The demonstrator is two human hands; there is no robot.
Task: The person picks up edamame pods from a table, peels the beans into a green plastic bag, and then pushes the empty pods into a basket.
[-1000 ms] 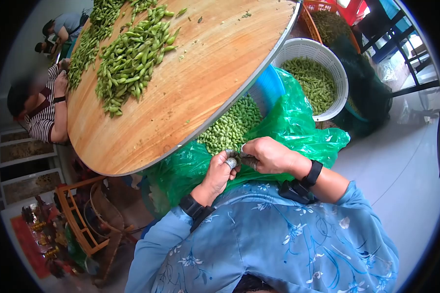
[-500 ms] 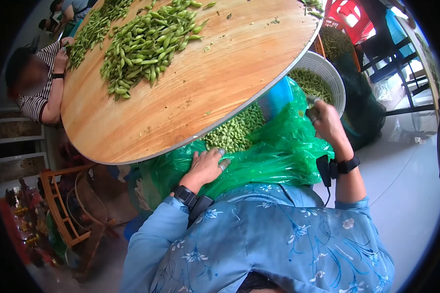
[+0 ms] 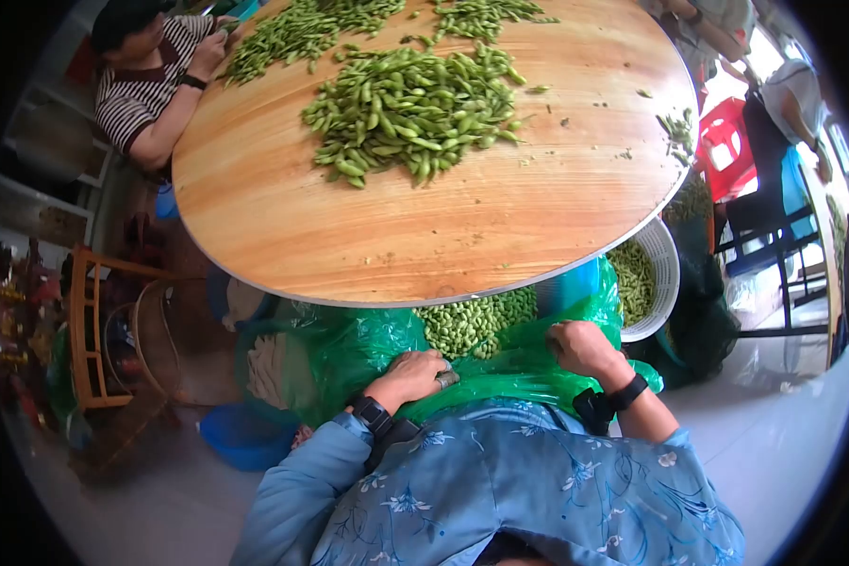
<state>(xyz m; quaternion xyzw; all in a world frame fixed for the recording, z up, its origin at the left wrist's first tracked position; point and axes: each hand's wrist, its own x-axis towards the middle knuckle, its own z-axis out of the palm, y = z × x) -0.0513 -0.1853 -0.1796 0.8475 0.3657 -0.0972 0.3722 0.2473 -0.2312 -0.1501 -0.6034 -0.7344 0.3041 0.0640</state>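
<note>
Green plastic (image 3: 486, 389) lies in loose folds beneath the left hand (image 3: 408, 377), which I see from my remote post resting palm down with bent fingers and grey coverings (image 3: 446, 378) at the tips; whether it pinches the plastic, I cannot tell. Across the lap, the right hand (image 3: 587, 350) is curled near the plastic's far side, its fingers turned from my camera, so I cannot say whether anything is in it.

Just beyond and between the hands, shelled beans (image 3: 462, 325) sit heaped among the folds, partly hidden under the rim of a round wooden table (image 3: 528, 222). A tug on the slack plastic by either hand could, I judge, tip that heap and spill beans to the floor (image 3: 722, 415). The dark wristband (image 3: 627, 393) on the right arm might snag a fold and cause the same.

Beside the right hand stands a white basket (image 3: 670, 283) of pods (image 3: 635, 274); a wide elbow swing could jog it. Farther out, a pod pile (image 3: 415, 108) covers the table's middle, and a co-worker in a striped top (image 3: 134, 108) leans at its left edge.
</note>
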